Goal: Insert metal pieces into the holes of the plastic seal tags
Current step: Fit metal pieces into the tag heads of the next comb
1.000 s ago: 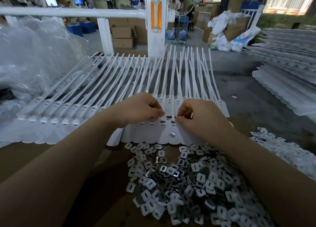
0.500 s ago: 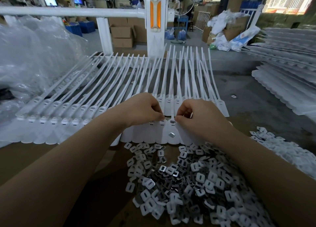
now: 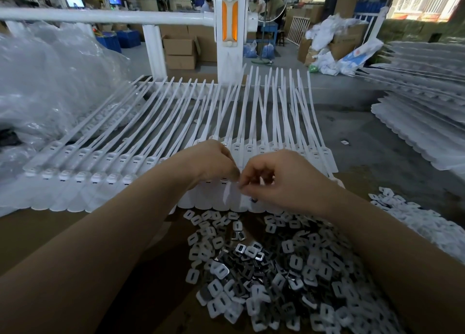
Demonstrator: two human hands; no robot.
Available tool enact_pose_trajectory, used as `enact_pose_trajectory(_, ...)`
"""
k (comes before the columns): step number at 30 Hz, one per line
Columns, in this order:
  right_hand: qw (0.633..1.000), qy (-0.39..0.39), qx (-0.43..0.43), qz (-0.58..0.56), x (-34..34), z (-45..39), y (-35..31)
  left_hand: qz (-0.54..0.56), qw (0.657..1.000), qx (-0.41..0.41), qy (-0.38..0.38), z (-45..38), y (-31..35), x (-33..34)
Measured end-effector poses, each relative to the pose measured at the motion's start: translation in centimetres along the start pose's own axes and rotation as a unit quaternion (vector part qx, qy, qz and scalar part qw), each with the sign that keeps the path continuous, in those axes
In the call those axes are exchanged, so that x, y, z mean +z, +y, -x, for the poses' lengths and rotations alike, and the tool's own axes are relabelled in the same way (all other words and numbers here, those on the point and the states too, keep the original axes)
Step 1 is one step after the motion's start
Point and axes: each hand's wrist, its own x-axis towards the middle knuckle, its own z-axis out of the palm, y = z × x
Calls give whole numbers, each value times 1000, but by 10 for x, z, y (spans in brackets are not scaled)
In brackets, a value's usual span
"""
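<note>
1. Both hands have drawn closer together over the near row of seal tags (image 3: 120, 180); a second ago they sat apart on neighbouring tag heads, and now their fingertips almost meet above one tag.

2. The left hand (image 3: 214, 162) is curled, fingertips pressing down on the tag heads at the middle of the row. What it pinches, if anything, I cannot make out.

3. The right hand (image 3: 281, 180) has lifted a little off the row, fingers curled, thumb and forefinger pinched at something small (too blurred to name, though a metal piece seems likely).

4. The lone metal piece that lay on a tag's flat end just below the hands is no longer plainly visible; a dark speck shows under the right hand's fingers, perhaps the same one.

5. My guess: one insertion is done or nearly so, and the pair is moving on along the row.

6. The supply pile of metal pieces (image 3: 276, 270) sits on the brown board just nearer than the tags, plentiful.
</note>
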Motion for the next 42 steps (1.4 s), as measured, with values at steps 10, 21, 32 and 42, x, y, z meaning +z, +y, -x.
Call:
enact_pose_trajectory(10, 982, -172, -58, -48, -2, 5, -11, 41, 999, 3, -10, 1, -4, -1)
enact_pose_trajectory(21, 979, -193, -55, -30, -2, 4, -11, 34, 999, 7, -11, 3, -3, 0)
enact_pose_trajectory(32, 986, 96, 89, -104, -7, -1, 9, -16, 994, 110, -15, 1, -5, -9)
enact_pose_trajectory(42, 982, 120, 147, -21, -6, -5, 14, 41, 982, 186, 11, 5, 6, -3)
